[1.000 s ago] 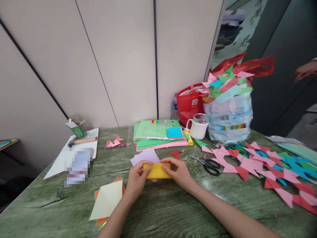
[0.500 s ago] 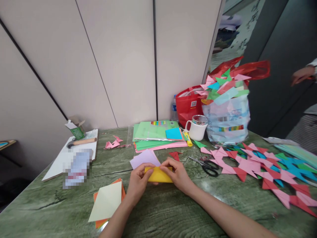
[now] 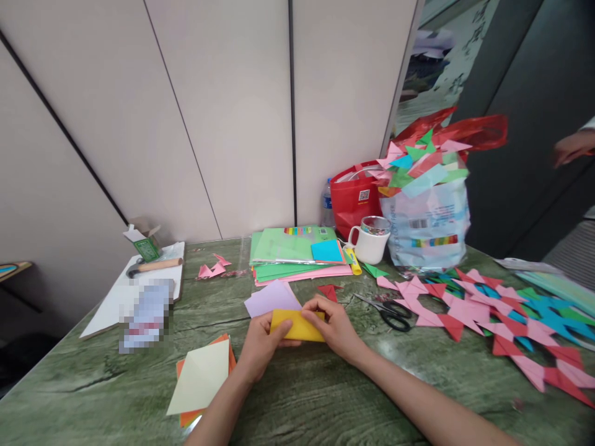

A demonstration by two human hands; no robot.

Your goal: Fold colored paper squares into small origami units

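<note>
A folded piece of yellow paper is held low over the table between my two hands. My left hand pinches its left end, thumb across the front and fingers behind. At the upper right edge, my right hand grips the paper between thumb and fingers. Just beyond my hands lies a sheet of purple paper. A folded red paper piece and black-handled scissors rest past my right hand. Left of my left forearm is a stack of cream and orange paper squares.
Pink, red and blue folded paper shapes spread over the right side. Behind stand a white mug, a red bag and a plastic bag of folded paper. A hammer lies on a white board. Another person's hand shows at far right.
My left fingers have slid down from the yellow paper's top edge, and its upper left corner now shows. The other person's hand has shifted slightly right.
</note>
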